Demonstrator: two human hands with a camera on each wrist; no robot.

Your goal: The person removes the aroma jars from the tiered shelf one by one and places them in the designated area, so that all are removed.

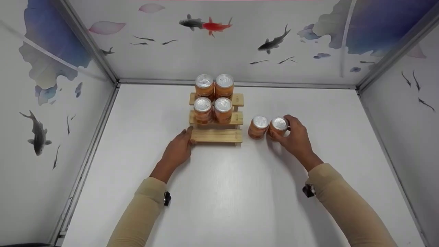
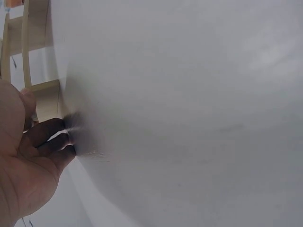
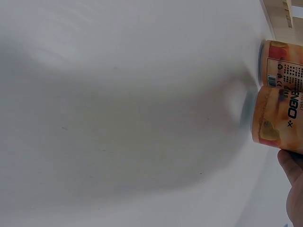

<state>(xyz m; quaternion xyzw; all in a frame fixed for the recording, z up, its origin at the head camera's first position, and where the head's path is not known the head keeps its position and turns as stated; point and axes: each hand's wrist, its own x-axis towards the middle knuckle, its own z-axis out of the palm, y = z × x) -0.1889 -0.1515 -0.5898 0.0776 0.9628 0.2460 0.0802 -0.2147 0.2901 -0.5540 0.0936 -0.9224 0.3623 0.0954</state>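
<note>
A light wooden three-step rack [image 1: 216, 136] stands on the white table, its lowest step bare. My left hand [image 1: 177, 148] grips the left end of that step; in the left wrist view its bent fingers [image 2: 49, 137] are beside the rack's end leg [image 2: 47, 97]. To the right of the rack, two orange cans with silver lids stand side by side. My right hand [image 1: 297, 138] holds the outer can [image 1: 278, 127] between thumb and fingers. Close against it is the other can [image 1: 258, 127]. The right wrist view shows the held can's printed side [image 3: 274, 118] upright near the tabletop.
Several matching cans stand in pairs on the upper steps, such as one on the middle step [image 1: 223, 110] and one on the top step [image 1: 204, 85]. White panels with painted fish [image 1: 216, 26] enclose the table at the back and both sides.
</note>
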